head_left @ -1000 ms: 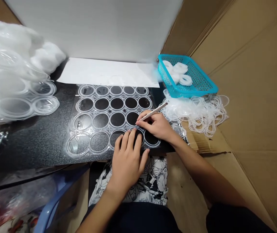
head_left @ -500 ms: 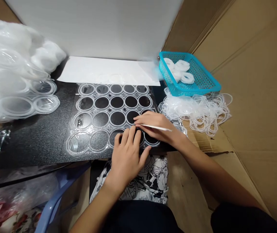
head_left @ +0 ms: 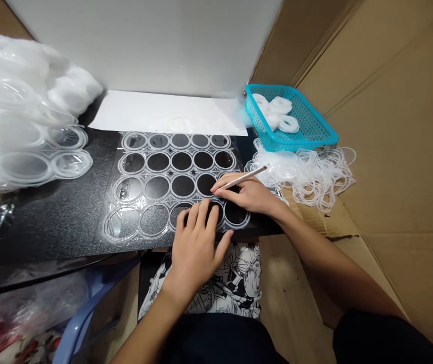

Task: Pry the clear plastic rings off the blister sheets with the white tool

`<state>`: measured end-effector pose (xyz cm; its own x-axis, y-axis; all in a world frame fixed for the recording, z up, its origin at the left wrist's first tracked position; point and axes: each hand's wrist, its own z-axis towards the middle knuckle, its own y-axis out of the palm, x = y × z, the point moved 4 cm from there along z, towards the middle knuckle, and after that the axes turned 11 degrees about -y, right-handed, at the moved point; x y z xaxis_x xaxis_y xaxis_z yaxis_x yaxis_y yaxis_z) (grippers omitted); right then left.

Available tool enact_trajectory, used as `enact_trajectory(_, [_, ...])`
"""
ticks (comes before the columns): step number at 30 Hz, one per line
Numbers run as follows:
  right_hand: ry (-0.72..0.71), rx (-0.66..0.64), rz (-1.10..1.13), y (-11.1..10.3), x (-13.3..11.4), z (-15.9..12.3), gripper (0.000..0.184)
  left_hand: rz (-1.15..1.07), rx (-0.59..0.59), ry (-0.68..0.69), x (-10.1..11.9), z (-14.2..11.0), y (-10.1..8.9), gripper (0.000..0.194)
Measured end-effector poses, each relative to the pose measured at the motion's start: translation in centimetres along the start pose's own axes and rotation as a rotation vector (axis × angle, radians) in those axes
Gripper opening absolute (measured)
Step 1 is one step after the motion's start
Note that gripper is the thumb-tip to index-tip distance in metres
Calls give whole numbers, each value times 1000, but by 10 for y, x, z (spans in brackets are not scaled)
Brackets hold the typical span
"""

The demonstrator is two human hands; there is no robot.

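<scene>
In front of me a clear plastic sheet (head_left: 139,200) with rows of round ring shapes lies on the black speckled tabletop (head_left: 60,212). My left hand (head_left: 195,242) rests with spread fingers on the sheet's near edge, right of the middle. A thin white pen-like stick (head_left: 241,178) is pinched in my right hand (head_left: 252,193), its lower end at the sheet between two rings and its upper end pointing up to the right. The fingers of my left hand cover parts of the nearest row of rings.
A turquoise basket (head_left: 332,137) with several white ring rolls (head_left: 289,124) stands at the back right. Before it lies a heap of loose clear rings (head_left: 303,174). Stacked plastic sheets (head_left: 22,131) fill the left side; white paper (head_left: 163,110) lies behind. Cardboard (head_left: 398,151) walls the right.
The stick in my right hand has swung from nearly flat to a steep slant, its upper end rising. My left hand stays on the sheet's near edge.
</scene>
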<state>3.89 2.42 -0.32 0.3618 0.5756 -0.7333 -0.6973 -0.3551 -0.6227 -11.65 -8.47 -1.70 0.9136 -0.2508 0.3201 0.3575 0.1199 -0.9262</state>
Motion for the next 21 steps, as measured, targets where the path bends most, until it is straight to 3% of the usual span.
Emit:
enact_trajectory(8, [-71,-30,-79,4,-1,1,14,3,-13,-1,0,1,1,50])
enact_trajectory(15, [-414,-115,-390,15,-9,-9,31,17,-40,-9,1,3,1,53])
enact_trajectory(18, [-416,-100,-524,17,-5,-5,33,23,-43,-5,1,4,1,53])
enact_trajectory(21, [-350,-61,-577,9,3,17,32,27,-33,-4,1,3,1,51])
